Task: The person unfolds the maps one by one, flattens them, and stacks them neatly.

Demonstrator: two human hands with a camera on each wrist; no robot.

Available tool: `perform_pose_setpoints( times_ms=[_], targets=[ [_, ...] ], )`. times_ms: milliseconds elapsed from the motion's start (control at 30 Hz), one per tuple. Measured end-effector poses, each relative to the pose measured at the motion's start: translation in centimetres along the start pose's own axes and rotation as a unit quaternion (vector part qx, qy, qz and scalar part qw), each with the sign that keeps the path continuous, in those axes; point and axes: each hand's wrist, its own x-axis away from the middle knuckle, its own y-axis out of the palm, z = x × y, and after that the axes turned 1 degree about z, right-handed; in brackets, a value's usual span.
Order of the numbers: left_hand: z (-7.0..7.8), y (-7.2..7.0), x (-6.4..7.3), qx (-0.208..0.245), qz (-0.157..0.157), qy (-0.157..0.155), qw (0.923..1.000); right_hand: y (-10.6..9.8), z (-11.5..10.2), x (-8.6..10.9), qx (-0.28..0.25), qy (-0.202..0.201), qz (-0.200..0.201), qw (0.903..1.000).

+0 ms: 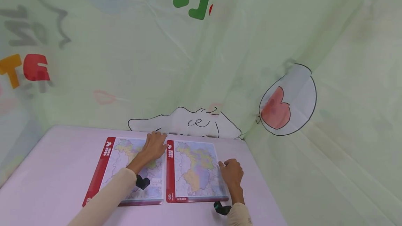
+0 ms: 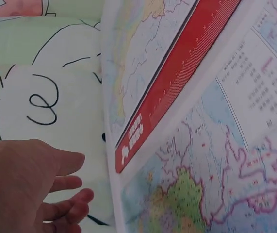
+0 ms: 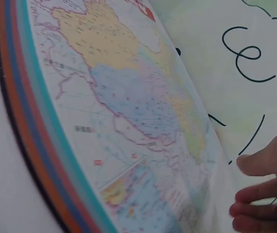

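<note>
Two printed maps with red left borders lie side by side on the table: a left map (image 1: 114,170) and a right map (image 1: 196,170). My left hand (image 1: 154,145) is over the upper right part of the left map, its fingers near the back edge and the narrow gap between the two. Loosely bent fingers with nothing between them show on that hand (image 2: 26,189) in the left wrist view. Beside the right map's right edge is my right hand (image 1: 231,173), fingers relaxed, holding nothing. Several coloured bands run along the right map's edge (image 3: 36,97) in the right wrist view.
The pale pinkish table (image 1: 56,170) runs back to a light green fabric wall (image 1: 125,62) printed with letters and drawings. Another fabric wall (image 1: 329,170) rises along the table's right side. Dark wrist devices (image 1: 142,182) are strapped by both sleeves.
</note>
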Motion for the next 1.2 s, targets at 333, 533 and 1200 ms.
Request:
perform_pose_setpoints(
  times_ms=[333, 533, 1200],
  targets=[
    [-1.2, 2.5, -1.8, -0.011, -0.058, -0.019, 0.9981, 0.6, -0.5, 1.1, 0.008, 0.028, -0.043, 0.9986],
    [-1.4, 2.7, -1.4, -0.003, -0.073, -0.032, 0.9968, 1.3, -0.5, 1.1, 0.002, 0.027, -0.043, 0.9987],
    [-0.7, 3.0, -1.0, 0.167, -0.058, -0.07, 0.9817, 0.2, -1.0, 0.8, -0.041, 0.103, -0.064, 0.9917]
  ],
)
